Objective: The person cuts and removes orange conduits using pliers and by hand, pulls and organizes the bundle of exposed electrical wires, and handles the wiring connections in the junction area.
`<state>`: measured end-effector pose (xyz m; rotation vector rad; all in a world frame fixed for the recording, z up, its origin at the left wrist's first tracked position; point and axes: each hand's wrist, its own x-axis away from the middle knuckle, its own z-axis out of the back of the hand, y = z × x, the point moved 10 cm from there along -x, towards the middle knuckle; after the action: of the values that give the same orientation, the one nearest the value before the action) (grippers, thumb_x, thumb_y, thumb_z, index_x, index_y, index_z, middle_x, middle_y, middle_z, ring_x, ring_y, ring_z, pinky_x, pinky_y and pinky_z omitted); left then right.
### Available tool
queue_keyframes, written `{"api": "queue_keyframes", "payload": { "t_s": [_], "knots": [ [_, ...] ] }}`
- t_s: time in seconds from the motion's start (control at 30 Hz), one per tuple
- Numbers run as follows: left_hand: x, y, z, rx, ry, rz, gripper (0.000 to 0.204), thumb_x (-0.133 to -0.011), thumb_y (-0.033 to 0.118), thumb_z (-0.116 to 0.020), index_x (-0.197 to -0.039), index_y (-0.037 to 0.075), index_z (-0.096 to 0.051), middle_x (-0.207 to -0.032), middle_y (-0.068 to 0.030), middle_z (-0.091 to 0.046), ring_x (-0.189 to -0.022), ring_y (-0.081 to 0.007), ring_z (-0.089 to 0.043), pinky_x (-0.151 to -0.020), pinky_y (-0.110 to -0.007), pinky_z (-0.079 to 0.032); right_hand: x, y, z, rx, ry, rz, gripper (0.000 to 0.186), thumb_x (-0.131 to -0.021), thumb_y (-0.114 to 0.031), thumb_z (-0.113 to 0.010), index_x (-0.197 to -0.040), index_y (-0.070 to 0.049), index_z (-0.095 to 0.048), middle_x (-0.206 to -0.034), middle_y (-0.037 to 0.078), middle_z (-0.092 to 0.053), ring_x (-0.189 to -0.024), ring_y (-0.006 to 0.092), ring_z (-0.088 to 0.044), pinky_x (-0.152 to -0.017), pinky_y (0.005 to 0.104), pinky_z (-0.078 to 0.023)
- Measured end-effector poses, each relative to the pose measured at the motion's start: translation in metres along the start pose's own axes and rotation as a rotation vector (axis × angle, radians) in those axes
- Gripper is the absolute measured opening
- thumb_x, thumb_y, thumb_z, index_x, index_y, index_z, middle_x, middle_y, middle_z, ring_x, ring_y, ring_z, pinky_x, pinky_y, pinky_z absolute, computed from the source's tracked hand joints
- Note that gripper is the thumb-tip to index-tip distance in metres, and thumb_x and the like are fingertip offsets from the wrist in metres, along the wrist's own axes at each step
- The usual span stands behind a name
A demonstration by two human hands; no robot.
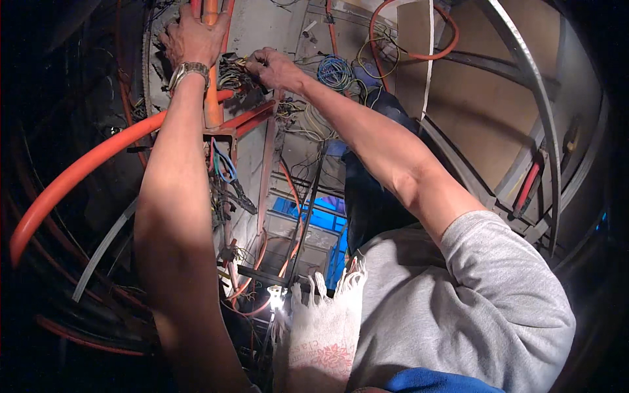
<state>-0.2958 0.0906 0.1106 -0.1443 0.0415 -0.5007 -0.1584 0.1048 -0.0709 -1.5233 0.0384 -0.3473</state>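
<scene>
At the top left, my left hand (196, 40), with a metal-banded watch (190, 73) on its wrist, lies over an upright orange conduit (211, 108). Its fingers are bent around the conduit, their tips partly hidden. To its right, my right hand (275, 69) has its fingers closed at the edge of a bundle of thin dark and yellowish wires (232, 73). It pinches wire ends there, too small to tell apart. The bundle hangs between both hands, next to the conduit.
A thick orange conduit (85, 170) curves in from the left. Below the hands is a red metal bracket (252, 118). A coil of blue wire (335, 72) hangs right of my right hand. A bright lamp (277, 300) and a fringed white towel (324, 340) are low in view.
</scene>
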Motion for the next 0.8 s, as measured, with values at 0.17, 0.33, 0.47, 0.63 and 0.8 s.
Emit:
{"api": "queue_keyframes", "payload": {
  "t_s": [0.17, 0.33, 0.47, 0.63, 0.8],
  "knots": [
    [0.0, 0.001, 0.0, 0.028, -0.04, 0.018, 0.092, -0.079, 0.071, -0.069, -0.14, 0.004, -0.053, -0.128, -0.0325, -0.061, -0.124, -0.0492, -0.056, -0.103, -0.058, -0.046, -0.013, -0.001, 0.005, 0.089, -0.013, -0.099, 0.041, -0.095, -0.036, -0.057, -0.113, -0.001, -0.069, -0.117, 0.027, -0.067, -0.109, 0.0443, -0.065, -0.096, 0.0496, -0.051],
    [0.003, -0.015, -0.004, 0.004, -0.014, 0.008, 0.09, -0.078, 0.07, -0.069, -0.138, 0.004, -0.055, -0.126, -0.0328, -0.063, -0.122, -0.0494, -0.058, -0.102, -0.059, -0.046, -0.01, -0.038, -0.005, 0.019, -0.075, -0.018, 0.041, -0.096, -0.031, -0.057, -0.124, -0.003, -0.065, -0.118, 0.027, -0.069, -0.115, 0.0433, -0.064, -0.099, 0.0496, -0.05],
    [0.004, -0.006, 0.006, -0.052, 0.071, 0.003, 0.091, -0.076, 0.07, -0.071, -0.136, 0.004, -0.056, -0.121, -0.0333, -0.065, -0.118, -0.0511, -0.06, -0.101, -0.059, -0.047, -0.025, -0.039, -0.02, 0.163, -0.18, -0.029, 0.044, -0.097, -0.032, -0.055, -0.134, -0.008, -0.063, -0.124, 0.024, -0.068, -0.119, 0.0421, -0.063, -0.103, 0.0483, -0.049],
    [-0.001, -0.008, -0.004, 0.048, -0.017, 0.017, 0.091, -0.075, 0.07, -0.071, -0.136, 0.005, -0.056, -0.122, -0.0305, -0.066, -0.119, -0.0499, -0.06, -0.101, -0.059, -0.047, -0.036, -0.01, -0.028, 0.244, -0.231, -0.109, 0.046, -0.095, -0.033, -0.056, -0.136, -0.013, -0.063, -0.128, 0.022, -0.067, -0.12, 0.0417, -0.063, -0.104, 0.048, -0.049],
    [0.003, -0.008, -0.007, 0.038, -0.07, 0.006, 0.09, -0.075, 0.069, -0.071, -0.137, 0.006, -0.056, -0.122, -0.0299, -0.066, -0.12, -0.0498, -0.059, -0.099, -0.059, -0.048, -0.036, 0.0, -0.032, 0.258, -0.256, -0.146, 0.048, -0.089, -0.027, -0.06, -0.135, -0.018, -0.065, -0.13, 0.019, -0.068, -0.119, 0.0407, -0.064, -0.103, 0.0484, -0.051]
  ]
}}
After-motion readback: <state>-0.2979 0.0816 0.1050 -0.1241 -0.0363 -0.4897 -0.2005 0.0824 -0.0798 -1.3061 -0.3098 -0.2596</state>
